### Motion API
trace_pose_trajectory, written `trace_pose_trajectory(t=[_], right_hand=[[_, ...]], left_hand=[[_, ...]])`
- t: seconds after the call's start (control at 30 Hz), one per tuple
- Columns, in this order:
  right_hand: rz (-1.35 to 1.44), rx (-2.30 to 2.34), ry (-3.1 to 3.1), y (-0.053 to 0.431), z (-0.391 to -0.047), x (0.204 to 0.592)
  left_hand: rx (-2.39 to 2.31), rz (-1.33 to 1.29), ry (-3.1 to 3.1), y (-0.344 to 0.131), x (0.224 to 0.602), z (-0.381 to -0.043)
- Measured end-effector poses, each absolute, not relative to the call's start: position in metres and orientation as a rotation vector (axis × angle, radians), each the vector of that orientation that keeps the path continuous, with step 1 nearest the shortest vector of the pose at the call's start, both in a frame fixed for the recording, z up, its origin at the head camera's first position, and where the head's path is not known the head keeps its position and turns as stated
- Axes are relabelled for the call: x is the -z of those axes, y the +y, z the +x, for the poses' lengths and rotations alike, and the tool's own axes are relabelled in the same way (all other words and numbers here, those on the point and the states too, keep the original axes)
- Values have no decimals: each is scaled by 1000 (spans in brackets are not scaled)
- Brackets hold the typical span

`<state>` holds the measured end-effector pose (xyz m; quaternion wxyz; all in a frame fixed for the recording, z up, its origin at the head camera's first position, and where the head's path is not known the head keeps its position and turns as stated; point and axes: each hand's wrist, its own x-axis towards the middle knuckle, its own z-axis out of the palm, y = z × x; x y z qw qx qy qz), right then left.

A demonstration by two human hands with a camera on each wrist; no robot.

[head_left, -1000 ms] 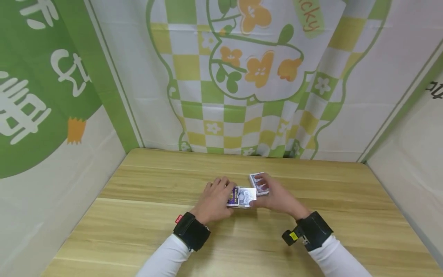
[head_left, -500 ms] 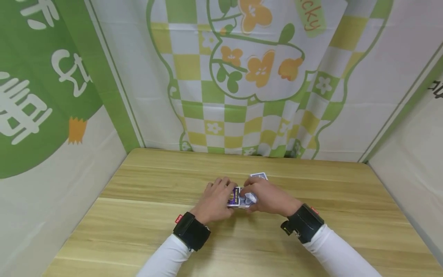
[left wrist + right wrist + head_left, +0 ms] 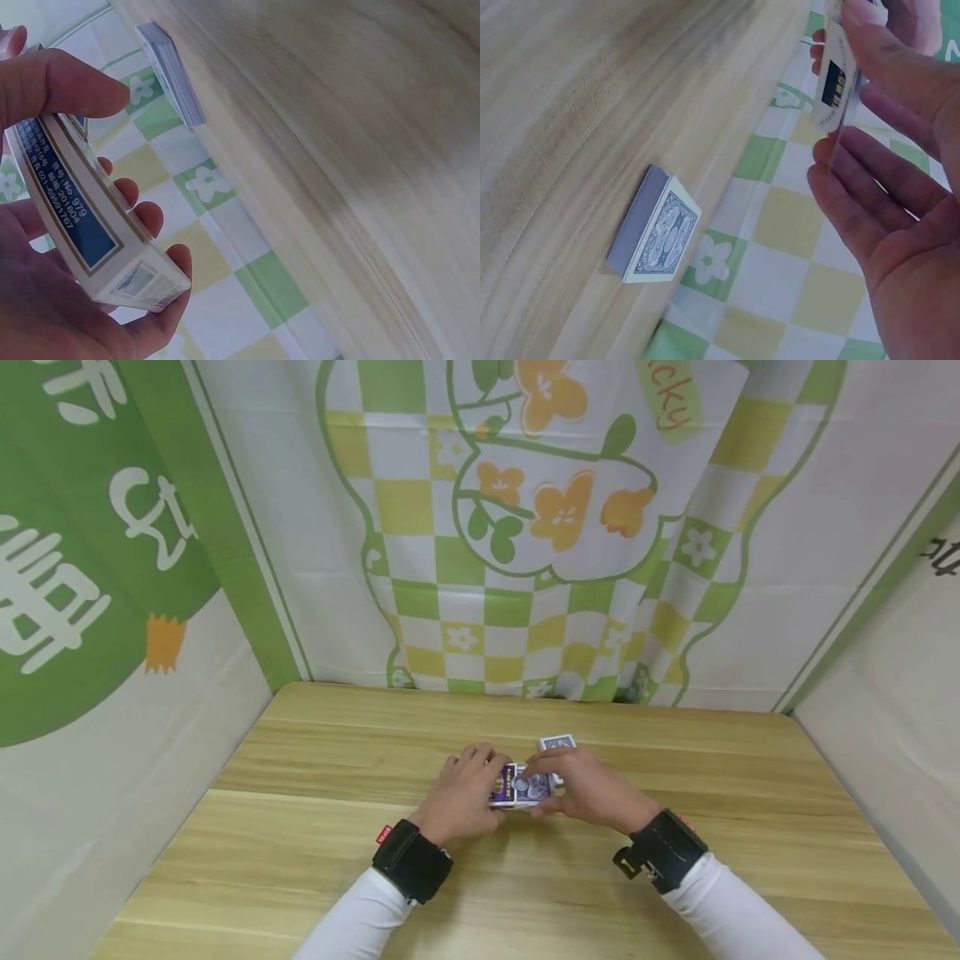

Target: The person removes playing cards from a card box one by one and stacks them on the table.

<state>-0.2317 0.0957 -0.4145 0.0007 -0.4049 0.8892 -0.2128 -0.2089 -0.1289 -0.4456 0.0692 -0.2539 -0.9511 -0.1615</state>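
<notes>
In the head view my left hand (image 3: 465, 793) grips a playing card box (image 3: 501, 785) by its left part. The box has a purple label there and a blue card-back pattern to the right. My right hand (image 3: 596, 789) holds the right end, thumb at the near edge and fingers over the far side. In the left wrist view the box (image 3: 82, 210) shows a dark blue printed side and a barcode on its end. The right wrist view has a thin edge at the box's end by my right fingertips (image 3: 826, 150). A squared deck of cards (image 3: 664, 236) lies behind the right hand.
The wooden table (image 3: 337, 735) extends round both hands. A checked green, yellow and white curtain (image 3: 525, 610) hangs along its back edge, with more cloth on both sides. Black straps (image 3: 415, 862) with cameras are worn on both wrists.
My right hand first moved left over the box's right end, covering more of it, then shifted slightly back right. The patterned end shows more again. The left hand keeps its grip.
</notes>
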Motion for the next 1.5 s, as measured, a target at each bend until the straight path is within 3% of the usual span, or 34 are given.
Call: trace_pose_trajectory(t=[1.17, 1.5], right_hand=[[-1447, 392, 2832, 111, -230, 405], [-1170, 531, 2919, 144, -246, 398]], left_hand=[[521, -749, -2889, -131, 443, -210], [515, -731, -2885, -135, 445, -210]])
